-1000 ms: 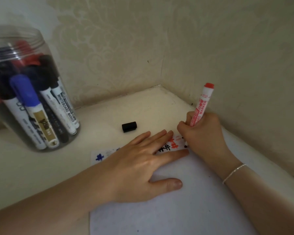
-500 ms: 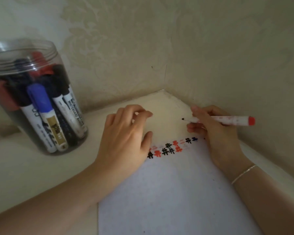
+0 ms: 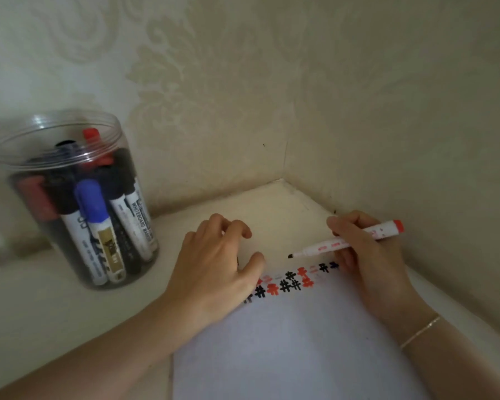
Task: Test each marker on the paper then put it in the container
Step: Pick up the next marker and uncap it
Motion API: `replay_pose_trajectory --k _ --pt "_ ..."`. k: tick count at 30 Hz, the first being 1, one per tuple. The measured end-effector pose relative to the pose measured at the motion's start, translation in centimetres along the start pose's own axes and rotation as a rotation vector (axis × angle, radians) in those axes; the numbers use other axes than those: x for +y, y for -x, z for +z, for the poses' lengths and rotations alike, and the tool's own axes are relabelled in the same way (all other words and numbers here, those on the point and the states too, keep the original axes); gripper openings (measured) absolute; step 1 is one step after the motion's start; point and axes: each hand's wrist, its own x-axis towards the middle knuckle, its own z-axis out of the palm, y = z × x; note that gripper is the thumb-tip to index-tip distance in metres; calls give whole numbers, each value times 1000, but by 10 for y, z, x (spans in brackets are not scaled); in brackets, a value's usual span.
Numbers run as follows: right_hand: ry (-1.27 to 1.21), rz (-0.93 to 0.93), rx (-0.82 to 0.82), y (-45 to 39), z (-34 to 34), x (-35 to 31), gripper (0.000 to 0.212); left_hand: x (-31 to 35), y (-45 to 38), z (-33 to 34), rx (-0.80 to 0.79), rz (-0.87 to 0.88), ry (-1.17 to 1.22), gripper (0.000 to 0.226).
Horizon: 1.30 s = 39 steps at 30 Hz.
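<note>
R hand (image 3: 361, 249) grips marker (image 3: 347, 241), tip bare, pointing left, lying near-flat just above paper (image 3: 286, 342) | L hand (image 3: 214, 264) curled over smth dark, can't tell what | container (image 3: 78, 203) far left, L hand nearer

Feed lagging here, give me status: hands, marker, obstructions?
Right hand grips uncapped marker, tip above paper. Left hand curled over cap. Container path unobstructed.

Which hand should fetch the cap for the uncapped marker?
Left. The left hand hovers with fingers curled, and a dark object is partly hidden beneath it, probably the cap, though I cannot confirm. The right hand already grips the uncapped red-and-white whiteboard marker above the white paper.
</note>
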Motion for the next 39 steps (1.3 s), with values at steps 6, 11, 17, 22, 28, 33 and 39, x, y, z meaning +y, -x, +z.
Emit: replay_pose_trajectory --k 6,11,17,22,28,33,39 --pt "6 -21 -10 -2 0 2 35 -10 4 -18 -180 114 -259 27" --pt "-13 -46 -73 -2 -1 1 20 -12 -10 -9 -172 46 142 21" --pt "-195 -74 -140 -2 0 0 20 -10 -11 -1 -122 4 574 22" --pt "-156 -68 -142 1 3 -2 24 -9 -11 0 -112 19 628 24" --pt "-79 -76 -148 0 1 2 20 -11 -11 2 -84 59 598 26" --pt "71 -87 -203 4 2 0 13 -11 -10 3 -85 144 570 28" --pt "87 -28 -319 4 2 -4 35 -12 -8 5 -220 200 709 15"
